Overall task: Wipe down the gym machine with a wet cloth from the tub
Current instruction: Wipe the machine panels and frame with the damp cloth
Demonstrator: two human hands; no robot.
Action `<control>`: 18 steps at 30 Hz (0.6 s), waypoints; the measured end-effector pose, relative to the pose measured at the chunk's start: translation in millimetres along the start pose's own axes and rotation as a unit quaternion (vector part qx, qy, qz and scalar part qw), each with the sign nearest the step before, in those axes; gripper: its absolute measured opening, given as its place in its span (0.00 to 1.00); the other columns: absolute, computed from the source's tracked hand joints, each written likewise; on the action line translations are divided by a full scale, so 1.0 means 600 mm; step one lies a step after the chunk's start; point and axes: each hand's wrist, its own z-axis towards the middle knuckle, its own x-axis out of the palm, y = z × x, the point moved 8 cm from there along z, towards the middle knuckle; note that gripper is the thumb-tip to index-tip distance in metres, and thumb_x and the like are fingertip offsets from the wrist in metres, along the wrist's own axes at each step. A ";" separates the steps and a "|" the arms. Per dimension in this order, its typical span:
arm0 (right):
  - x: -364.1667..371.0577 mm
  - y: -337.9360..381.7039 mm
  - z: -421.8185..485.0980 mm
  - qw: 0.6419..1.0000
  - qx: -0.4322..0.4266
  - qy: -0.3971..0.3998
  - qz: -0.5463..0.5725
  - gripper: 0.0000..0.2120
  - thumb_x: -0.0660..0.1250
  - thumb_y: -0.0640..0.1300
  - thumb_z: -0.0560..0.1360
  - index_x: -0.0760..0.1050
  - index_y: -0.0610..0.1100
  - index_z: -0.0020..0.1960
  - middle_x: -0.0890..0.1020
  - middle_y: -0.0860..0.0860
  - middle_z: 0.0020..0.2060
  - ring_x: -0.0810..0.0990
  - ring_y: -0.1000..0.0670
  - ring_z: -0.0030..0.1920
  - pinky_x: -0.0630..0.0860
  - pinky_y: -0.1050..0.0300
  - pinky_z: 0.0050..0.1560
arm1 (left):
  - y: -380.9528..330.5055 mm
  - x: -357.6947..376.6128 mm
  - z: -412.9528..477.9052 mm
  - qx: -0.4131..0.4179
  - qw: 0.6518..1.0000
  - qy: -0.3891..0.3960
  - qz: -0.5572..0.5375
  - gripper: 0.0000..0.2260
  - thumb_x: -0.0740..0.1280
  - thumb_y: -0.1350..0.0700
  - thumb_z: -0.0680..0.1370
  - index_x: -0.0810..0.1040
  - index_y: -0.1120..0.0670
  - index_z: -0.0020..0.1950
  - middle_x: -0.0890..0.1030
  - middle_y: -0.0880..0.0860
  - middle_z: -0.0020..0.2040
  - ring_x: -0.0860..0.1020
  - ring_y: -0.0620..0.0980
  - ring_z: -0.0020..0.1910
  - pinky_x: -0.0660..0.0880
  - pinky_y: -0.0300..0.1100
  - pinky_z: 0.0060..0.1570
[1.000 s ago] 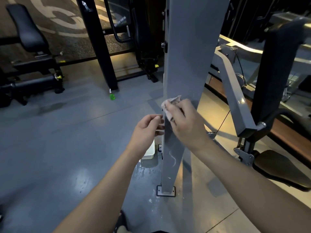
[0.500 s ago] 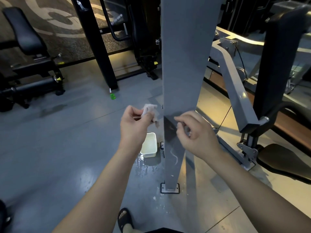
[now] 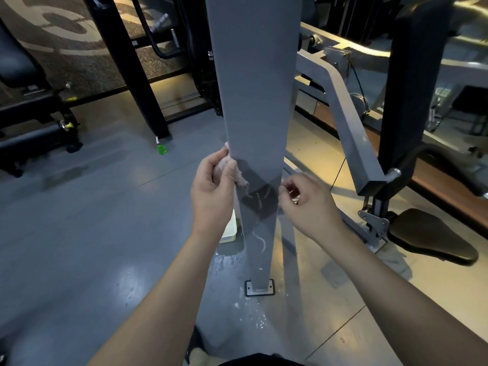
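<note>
Handed over from the right hand [image 3: 311,207], the wet cloth [image 3: 237,177] now sits bunched in the curled fingers of the left hand [image 3: 211,191] against the left edge of the post [image 3: 253,101], so wiping likely resumes there; the right fingers curl by the post's right edge, and I cannot tell if they hold anything.

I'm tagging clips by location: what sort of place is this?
Most likely a gym. A grey machine post bolted to the floor stands ahead, a padded black seat sits to its right, and a black bench is at far left. The left hand holds a cloth against the post.
</note>
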 end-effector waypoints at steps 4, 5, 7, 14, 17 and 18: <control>0.003 -0.022 0.002 1.000 0.018 0.019 -0.005 0.07 0.64 0.48 0.80 0.76 0.48 0.46 0.79 0.55 0.42 0.78 0.53 0.44 0.78 0.50 0.45 | -0.009 0.002 -0.005 -0.015 0.999 -0.025 -0.016 0.12 0.69 0.59 0.82 0.75 0.51 0.64 0.84 0.61 0.57 0.83 0.59 0.57 0.77 0.58 0.63; 0.003 -0.022 0.005 1.000 0.013 0.018 -0.008 0.07 0.64 0.48 0.81 0.76 0.48 0.46 0.79 0.54 0.41 0.77 0.53 0.43 0.77 0.52 0.43 | -0.017 -0.001 -0.003 -0.013 0.998 -0.046 -0.038 0.10 0.71 0.61 0.80 0.75 0.53 0.60 0.83 0.64 0.56 0.83 0.63 0.55 0.78 0.61 0.61; 0.005 -0.020 0.010 1.000 -0.003 0.009 -0.011 0.09 0.64 0.50 0.82 0.75 0.47 0.45 0.78 0.54 0.39 0.76 0.53 0.41 0.73 0.55 0.41 | -0.028 -0.002 0.005 0.003 0.995 -0.067 -0.069 0.06 0.71 0.65 0.79 0.75 0.59 0.51 0.83 0.67 0.55 0.83 0.69 0.51 0.78 0.66 0.56; 0.025 -0.040 0.013 0.996 0.047 0.026 -0.067 0.22 0.61 0.54 0.84 0.65 0.49 0.33 0.71 0.52 0.27 0.71 0.52 0.30 0.62 0.55 0.30 | 0.062 0.006 -0.041 -0.100 0.992 -0.065 0.035 0.11 0.72 0.70 0.76 0.70 0.62 0.40 0.86 0.40 0.47 0.82 0.31 0.47 0.74 0.33 0.48; 0.029 -0.040 0.014 0.994 0.058 0.036 -0.086 0.25 0.59 0.56 0.85 0.65 0.47 0.31 0.71 0.51 0.25 0.71 0.49 0.29 0.60 0.55 0.28 | 0.050 -0.009 -0.026 -0.085 0.990 -0.108 0.044 0.12 0.74 0.67 0.75 0.75 0.56 0.39 0.86 0.49 0.50 0.83 0.38 0.47 0.80 0.46 0.49; 0.029 -0.041 0.015 0.994 0.055 0.037 -0.091 0.25 0.59 0.56 0.85 0.67 0.46 0.32 0.71 0.51 0.26 0.72 0.48 0.29 0.60 0.54 0.28 | 0.033 -0.007 -0.018 -0.063 0.991 -0.114 0.029 0.12 0.73 0.69 0.75 0.74 0.56 0.39 0.85 0.51 0.50 0.83 0.40 0.46 0.81 0.48 0.49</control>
